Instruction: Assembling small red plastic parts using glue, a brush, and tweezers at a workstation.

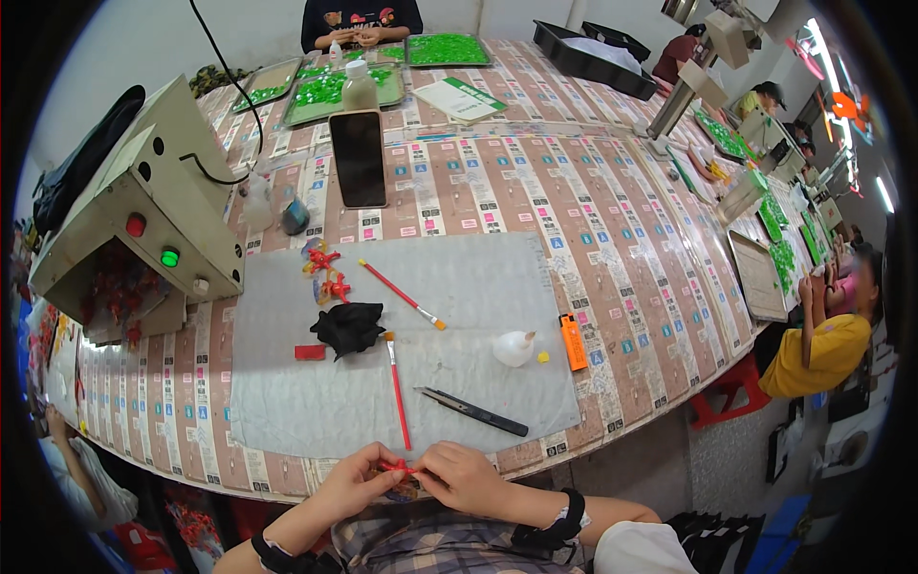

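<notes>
Your striped table [636, 258] carries a grey sheet [478, 287], beige machine [186, 222], upright dark phone [359, 161], green-and-white booklet [461, 99] and, at right, a beige tray [757, 275].

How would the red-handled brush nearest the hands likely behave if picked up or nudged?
The brush looks stiff, as its long handle lies straight. It is probably light, being so slender. A sideways nudge might roll or swivel it, since nothing rests on it where it lies on the grey sheet.
</notes>
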`<move>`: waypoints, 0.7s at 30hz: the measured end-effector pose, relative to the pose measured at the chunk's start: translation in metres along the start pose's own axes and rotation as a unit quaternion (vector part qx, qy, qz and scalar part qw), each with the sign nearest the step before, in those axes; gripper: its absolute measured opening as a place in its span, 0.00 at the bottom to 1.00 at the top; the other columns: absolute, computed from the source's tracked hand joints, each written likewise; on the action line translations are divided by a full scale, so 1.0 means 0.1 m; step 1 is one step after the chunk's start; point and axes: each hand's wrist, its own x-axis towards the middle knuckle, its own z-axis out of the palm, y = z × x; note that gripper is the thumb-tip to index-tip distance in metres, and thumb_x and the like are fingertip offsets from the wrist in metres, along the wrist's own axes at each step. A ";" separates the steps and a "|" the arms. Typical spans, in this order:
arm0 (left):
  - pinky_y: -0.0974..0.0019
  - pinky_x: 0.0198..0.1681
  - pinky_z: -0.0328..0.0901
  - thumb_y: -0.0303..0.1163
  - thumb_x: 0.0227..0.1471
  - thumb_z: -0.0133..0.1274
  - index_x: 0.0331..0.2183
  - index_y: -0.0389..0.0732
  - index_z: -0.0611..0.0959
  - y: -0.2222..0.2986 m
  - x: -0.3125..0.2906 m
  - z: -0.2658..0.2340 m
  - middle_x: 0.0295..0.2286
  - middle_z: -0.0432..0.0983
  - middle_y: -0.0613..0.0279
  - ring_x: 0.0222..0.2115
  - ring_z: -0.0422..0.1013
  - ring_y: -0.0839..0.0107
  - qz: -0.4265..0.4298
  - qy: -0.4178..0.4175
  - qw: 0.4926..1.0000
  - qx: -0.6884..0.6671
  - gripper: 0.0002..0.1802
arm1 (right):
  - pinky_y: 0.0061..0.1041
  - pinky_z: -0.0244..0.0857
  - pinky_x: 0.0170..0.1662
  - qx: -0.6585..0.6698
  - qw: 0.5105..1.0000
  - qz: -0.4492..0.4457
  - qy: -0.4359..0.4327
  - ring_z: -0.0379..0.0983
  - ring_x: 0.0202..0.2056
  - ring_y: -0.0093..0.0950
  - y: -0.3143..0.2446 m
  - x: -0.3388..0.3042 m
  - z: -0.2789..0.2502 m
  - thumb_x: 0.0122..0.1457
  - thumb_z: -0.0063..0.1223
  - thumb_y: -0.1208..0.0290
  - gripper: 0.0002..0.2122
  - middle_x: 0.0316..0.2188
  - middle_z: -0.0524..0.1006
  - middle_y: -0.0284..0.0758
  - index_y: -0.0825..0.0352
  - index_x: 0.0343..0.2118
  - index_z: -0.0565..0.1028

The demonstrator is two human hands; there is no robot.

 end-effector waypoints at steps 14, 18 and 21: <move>0.76 0.38 0.64 0.27 0.53 0.49 0.37 0.35 0.70 0.03 -0.01 0.01 0.32 0.73 0.63 0.34 0.69 0.80 0.001 -0.004 1.000 0.004 0.09 | 0.31 0.61 0.29 0.004 1.000 0.002 -0.004 0.66 0.26 0.36 0.00 0.01 -0.01 0.50 0.51 0.74 0.05 0.21 0.67 0.37 0.67 0.26 0.67; 0.78 0.34 0.64 0.29 0.53 0.50 0.36 0.36 0.71 0.03 -0.01 0.03 0.30 0.73 0.65 0.31 0.69 0.82 0.005 0.000 1.000 0.000 0.09 | 0.31 0.61 0.29 -0.003 1.000 0.009 -0.010 0.66 0.26 0.36 -0.01 0.01 -0.01 0.50 0.51 0.74 0.05 0.21 0.67 0.37 0.67 0.26 0.68; 0.78 0.34 0.64 0.29 0.53 0.50 0.36 0.36 0.72 0.00 -0.01 0.02 0.31 0.73 0.65 0.31 0.69 0.82 0.010 0.001 1.000 0.007 0.09 | 0.31 0.61 0.29 0.001 1.000 0.007 -0.005 0.66 0.26 0.36 -0.03 0.01 -0.02 0.50 0.51 0.74 0.05 0.22 0.67 0.37 0.67 0.26 0.68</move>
